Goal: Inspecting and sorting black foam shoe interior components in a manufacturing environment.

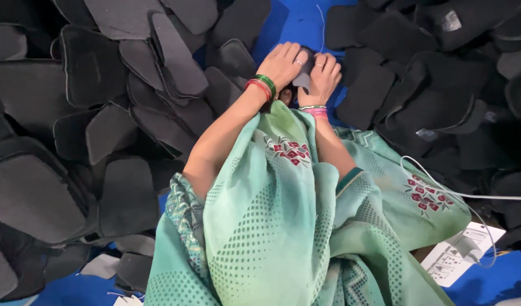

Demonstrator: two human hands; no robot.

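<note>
Dark fabric piece [303, 71] half-hidden under hands [301, 69]

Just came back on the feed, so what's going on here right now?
A person in a pale green floral garment sits on a blue floor covering, surrounded by heaps of dark grey fabric pieces. Both hands are together on one small dark piece: the left hand presses on it and the right hand grips its edge. A white cable runs to a socket strip at lower right.
</note>
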